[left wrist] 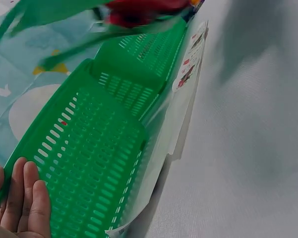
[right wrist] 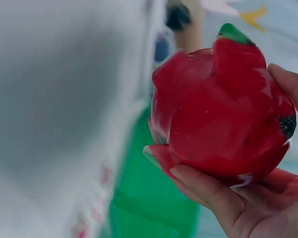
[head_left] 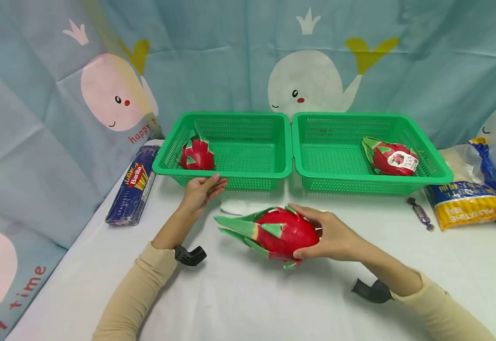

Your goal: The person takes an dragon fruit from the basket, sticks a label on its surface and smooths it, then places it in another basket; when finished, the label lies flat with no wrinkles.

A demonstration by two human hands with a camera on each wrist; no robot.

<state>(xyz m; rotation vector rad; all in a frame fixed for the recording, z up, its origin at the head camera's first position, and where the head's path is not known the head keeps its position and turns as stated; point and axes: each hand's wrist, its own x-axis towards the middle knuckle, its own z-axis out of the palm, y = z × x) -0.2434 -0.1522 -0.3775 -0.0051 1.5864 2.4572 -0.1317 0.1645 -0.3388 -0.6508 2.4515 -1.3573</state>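
Holding a dragon fruit (head_left: 289, 235) above the white table (head_left: 239, 303)

My right hand (head_left: 333, 237) has hold of the dragon fruit, thumb on one side and fingers curled round the other. It is in the air in front of the baskets, touching neither, with its long green leaves pointing left and its red end in my palm.

My left hand (head_left: 201, 194) is at the near rim of the left basket (head_left: 248, 158), touching it with relaxed, nearly straight fingers; I can't tell how firmly the thumb bears on it.

Inside that green basket a second dragon fruit (head_left: 198, 156) sits at the left end, leaves upward, and the floor shows bare to the right of it. The right basket (head_left: 329, 158), also green, stands just beside its neighbour. It holds a third dragon fruit (head_left: 382, 157) at its right end, lying on its side with a white sticker (head_left: 403, 161) facing me.

In front of the baskets lies a white paper strip (head_left: 234, 207), partly hidden behind the fruit I hold. A blue spaghetti pack (head_left: 132, 187) lies left of the left basket. Past the right basket are a wrapped candy (head_left: 420, 214) and, near it, a blue and yellow pasta bag (head_left: 471, 203).
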